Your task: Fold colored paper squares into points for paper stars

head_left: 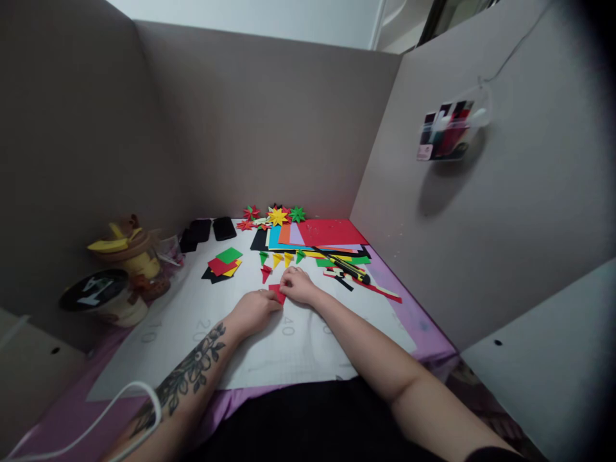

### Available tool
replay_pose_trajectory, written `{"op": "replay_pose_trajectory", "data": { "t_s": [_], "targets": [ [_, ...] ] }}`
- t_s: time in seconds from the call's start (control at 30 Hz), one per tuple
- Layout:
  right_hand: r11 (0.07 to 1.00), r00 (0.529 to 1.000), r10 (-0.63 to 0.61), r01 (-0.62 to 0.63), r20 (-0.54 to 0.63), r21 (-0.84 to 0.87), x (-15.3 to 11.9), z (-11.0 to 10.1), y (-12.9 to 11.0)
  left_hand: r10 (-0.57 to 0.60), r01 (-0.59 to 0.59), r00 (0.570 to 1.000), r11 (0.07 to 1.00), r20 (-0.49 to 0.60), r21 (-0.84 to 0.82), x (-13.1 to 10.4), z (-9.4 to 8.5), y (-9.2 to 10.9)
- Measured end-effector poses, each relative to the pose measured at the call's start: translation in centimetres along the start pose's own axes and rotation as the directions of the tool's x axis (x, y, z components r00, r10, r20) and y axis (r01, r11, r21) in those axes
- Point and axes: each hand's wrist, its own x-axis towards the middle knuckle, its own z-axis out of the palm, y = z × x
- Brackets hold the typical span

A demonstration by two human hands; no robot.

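Note:
A small red paper square (277,292) lies on the white gridded mat (240,359) between my hands. My left hand (255,313) presses its fingers on the left and lower edge of the paper. With bent, pinching fingers, my right hand (297,286) grips the paper's right edge. Just beyond them sits a folded red paper piece (266,274). Behind it stand folded yellow pieces (278,260) and green ones (263,258) in a row. To the left, a loose pile holds a red square (223,266) and a green square (230,255) with black and yellow ones.
Coloured sheets (332,232) are stacked at the back right, near a yellow-black utility knife (353,269) and paper strips (380,292). Folded paper stars (278,216) stand by the back wall. Jars (103,298) line the left side. A white cable (156,404) crosses my left forearm.

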Motion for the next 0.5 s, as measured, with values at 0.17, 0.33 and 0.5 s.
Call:
{"op": "replay_pose_trajectory", "data": {
  "t_s": [0.17,0.33,0.5],
  "targets": [
    [1.0,1.0,0.009,-0.009,-0.001,-0.006,-0.34,-0.31,-0.52,-0.014,0.015,1.0,0.998,-0.015,0.067,0.07,-0.01,0.31],
    [1.0,1.0,0.011,-0.011,-0.001,-0.003,-0.47,-0.56,-0.72,-0.025,0.024,1.0,0.991,0.009,0.132,0.24,0.07,0.49],
    [1.0,1.0,0.029,-0.029,0.001,-0.006,-0.32,-0.42,-0.62,-0.045,0.045,0.999,0.999,-0.013,0.016,0.21,0.31,0.27]
  ]
}}
